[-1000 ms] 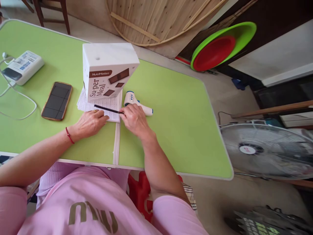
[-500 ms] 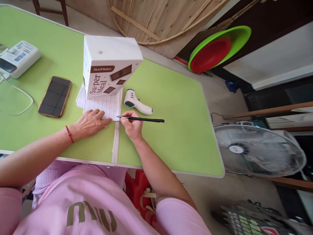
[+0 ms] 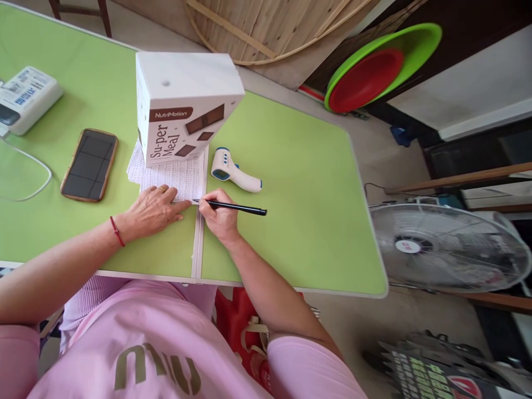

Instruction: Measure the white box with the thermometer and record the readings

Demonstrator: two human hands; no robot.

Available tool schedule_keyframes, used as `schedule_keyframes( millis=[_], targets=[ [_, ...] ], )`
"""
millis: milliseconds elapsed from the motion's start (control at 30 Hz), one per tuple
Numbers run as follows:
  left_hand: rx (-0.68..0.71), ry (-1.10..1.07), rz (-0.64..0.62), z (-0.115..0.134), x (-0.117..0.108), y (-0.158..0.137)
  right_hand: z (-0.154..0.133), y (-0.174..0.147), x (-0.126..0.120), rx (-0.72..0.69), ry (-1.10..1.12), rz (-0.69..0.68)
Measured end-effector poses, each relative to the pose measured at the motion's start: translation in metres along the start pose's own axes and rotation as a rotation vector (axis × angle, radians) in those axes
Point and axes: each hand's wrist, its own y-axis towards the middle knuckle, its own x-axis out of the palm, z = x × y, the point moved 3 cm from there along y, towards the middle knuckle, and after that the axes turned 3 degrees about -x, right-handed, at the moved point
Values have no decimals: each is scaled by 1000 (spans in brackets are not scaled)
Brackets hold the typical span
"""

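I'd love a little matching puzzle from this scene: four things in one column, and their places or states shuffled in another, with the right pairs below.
1. Black pen
2. Left hand
3. White box
4. Phone

A. Standing, with written papers showing at its base
B. Held in the fingers of the right hand
C. Lying flat, dark screen facing up
D. Palm down at the papers' near edge

Pairs: 1-B, 2-D, 3-A, 4-C

Pen [image 3: 245,208]: black, slender; tip leftward, at near right corner of paper sheets [image 3: 185,180]. Sheets: white, densely marked in small rows, overlapping, flat on green worktop [image 3: 307,221].
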Motion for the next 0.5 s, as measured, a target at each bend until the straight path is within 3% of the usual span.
schedule_keyframes(
  millis=[300, 500],
  targets=[
    [-16, 6, -57, 2, -6, 0, 6, 0, 1, -153, -25, 12],
    [-16, 5, -53, 2, -6, 0, 5, 0, 1, -184, -26, 17]
  ],
)
